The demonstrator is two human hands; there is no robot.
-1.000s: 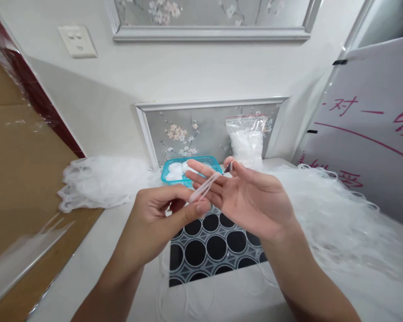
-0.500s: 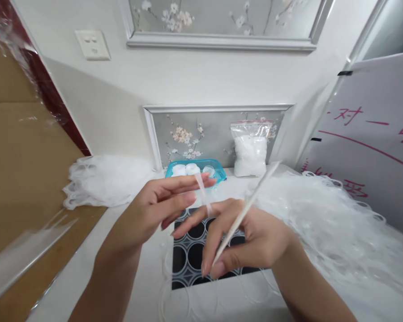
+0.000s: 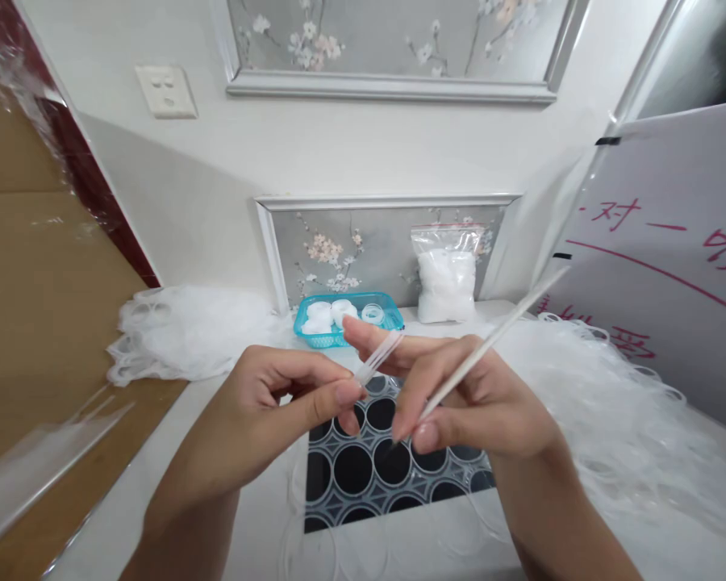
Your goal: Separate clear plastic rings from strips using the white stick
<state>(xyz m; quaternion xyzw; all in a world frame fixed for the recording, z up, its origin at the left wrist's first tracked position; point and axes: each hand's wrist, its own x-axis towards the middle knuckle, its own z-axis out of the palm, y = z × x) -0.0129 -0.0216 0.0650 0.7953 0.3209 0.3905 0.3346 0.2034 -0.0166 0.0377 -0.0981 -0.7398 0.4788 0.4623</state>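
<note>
My left hand is closed, thumb and index finger pinching a small bunch of translucent white rings. The far end of the bunch lies against the outstretched index finger of my right hand; whether it loops round that finger I cannot tell. Between my right thumb and the other fingers is a slim white stick, slanting up to the right, its lower end near the fingertips. Beneath both hands lies a black sheet patterned with circles. Thin clear rings lie at its front edge.
At the back stands a blue basket with rolled white rings. Beside it is a zip bag of white material. Piles of translucent rings lie left and right. A cardboard box borders the left; a board with red writing, the right.
The band was stretched between the fingers of both hands; now my left thumb and index finger pinch the rings together. My right hand has tilted, swinging the stick's upper end to the right.
</note>
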